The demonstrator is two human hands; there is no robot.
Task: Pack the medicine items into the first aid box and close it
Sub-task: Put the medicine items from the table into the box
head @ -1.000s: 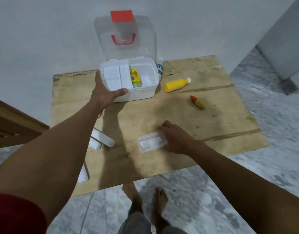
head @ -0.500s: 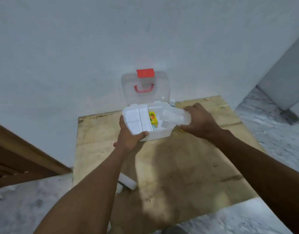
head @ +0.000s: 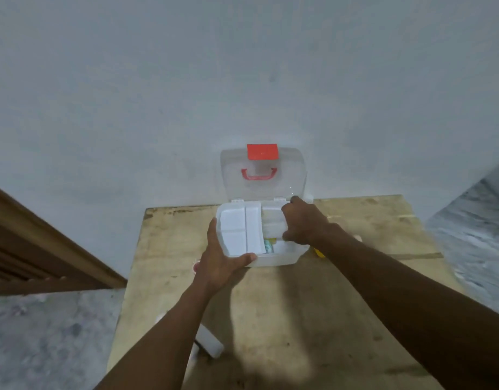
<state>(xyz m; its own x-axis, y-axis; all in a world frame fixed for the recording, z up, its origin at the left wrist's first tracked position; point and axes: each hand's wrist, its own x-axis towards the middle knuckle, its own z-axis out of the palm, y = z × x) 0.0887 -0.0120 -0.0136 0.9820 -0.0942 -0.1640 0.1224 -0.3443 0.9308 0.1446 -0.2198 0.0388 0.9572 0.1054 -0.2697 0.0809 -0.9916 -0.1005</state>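
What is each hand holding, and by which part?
The left hand grips the first aid box at its front left corner. The right hand holds a flat white packet by its right edge, over the box's right compartment.

Smooth white plastic is seen on the first aid box (head: 273,259), clear plastic on its lid (head: 289,182), stained matt wood on the counter (head: 270,319).

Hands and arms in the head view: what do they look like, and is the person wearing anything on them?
Both are bare. The left hand and right hand show no gloves or rings. The left forearm and right forearm are uncovered up to the picture's edge: no sleeve, watch or bracelet shows on either.
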